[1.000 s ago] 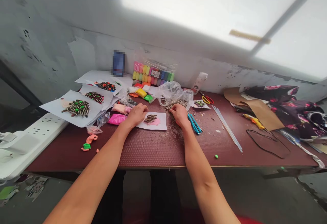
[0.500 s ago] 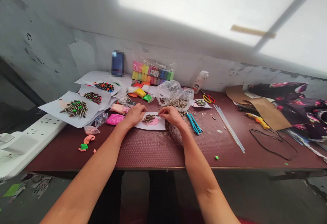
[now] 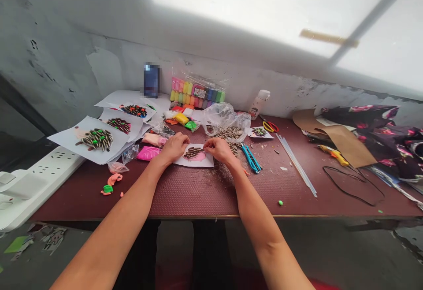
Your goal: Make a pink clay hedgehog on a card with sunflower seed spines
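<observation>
A white card (image 3: 209,161) lies on the dark red table, with a pink clay shape (image 3: 197,156) partly covered by rows of striped seeds (image 3: 191,152). My left hand (image 3: 176,146) rests at the card's left edge, its fingers bent and together; anything under them is hidden. At the card's right side, my right hand (image 3: 218,148) is pinched over the end of the seed rows. What its fingertips hold is too small to make out. Behind it, a clear plastic bag (image 3: 243,124) lies over a pile of seeds (image 3: 228,132).
Teal cutters (image 3: 250,158) lie right of my right hand, before red-yellow scissors (image 3: 270,126). Clear sticks (image 3: 296,165) and a yellow glue gun (image 3: 335,155) are farther right. Finished seed pictures (image 3: 96,139) and a white power strip (image 3: 46,174) sit left. A bottle (image 3: 259,105) stands behind.
My right hand has moved slightly left, closer to the seeds on the pink shape. The left hand has barely moved. The view has shifted a little.
</observation>
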The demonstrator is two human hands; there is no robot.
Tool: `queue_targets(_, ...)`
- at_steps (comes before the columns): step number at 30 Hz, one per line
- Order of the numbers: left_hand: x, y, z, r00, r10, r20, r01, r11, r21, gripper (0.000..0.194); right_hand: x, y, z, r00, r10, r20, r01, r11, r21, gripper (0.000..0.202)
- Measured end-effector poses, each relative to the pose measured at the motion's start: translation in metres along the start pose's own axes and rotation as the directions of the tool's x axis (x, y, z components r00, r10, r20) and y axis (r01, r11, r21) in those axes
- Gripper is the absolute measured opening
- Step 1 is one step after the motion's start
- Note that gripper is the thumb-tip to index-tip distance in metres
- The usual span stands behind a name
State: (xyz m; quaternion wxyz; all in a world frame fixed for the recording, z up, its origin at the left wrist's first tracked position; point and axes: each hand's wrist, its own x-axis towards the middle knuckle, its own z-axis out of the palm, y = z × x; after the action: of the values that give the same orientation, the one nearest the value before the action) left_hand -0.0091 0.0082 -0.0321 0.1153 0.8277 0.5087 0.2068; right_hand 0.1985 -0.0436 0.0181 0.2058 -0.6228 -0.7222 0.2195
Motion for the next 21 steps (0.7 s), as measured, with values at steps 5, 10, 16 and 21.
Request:
queue_targets(5, 0.0, -0.001, 0.001, 1.0, 0.002, -0.004, -0.002, 1.0, 0.0, 0.021, 0.001, 0.001, 0.002, 1.0, -0.014, -0.026, 0.013, 1.0, -0.027, 0.015)
queue_targets(10, 0.0, -0.001, 0.001, 1.0, 0.007, -0.014, -0.007, 1.0, -0.001, 0.021, 0.001, 0.001, 0.004, 0.997, -0.056, -0.045, 0.056, 0.998, -0.009, 0.017)
queue_targets(16, 0.0, -0.001, 0.002, 1.0, 0.013, -0.027, -0.013, 1.0, 0.0, 0.021, 0.003, 0.004, 0.007, 0.994, -0.101, -0.043, 0.102, 0.994, 0.027, 0.017)
queue_targets(21, -0.001, 0.001, 0.0, 1.0, 0.003, -0.017, -0.003, 1.0, 0.002, 0.021, 0.005, 0.007, 0.011, 0.996, -0.088, -0.033, 0.09, 0.994, 0.057, 0.017)
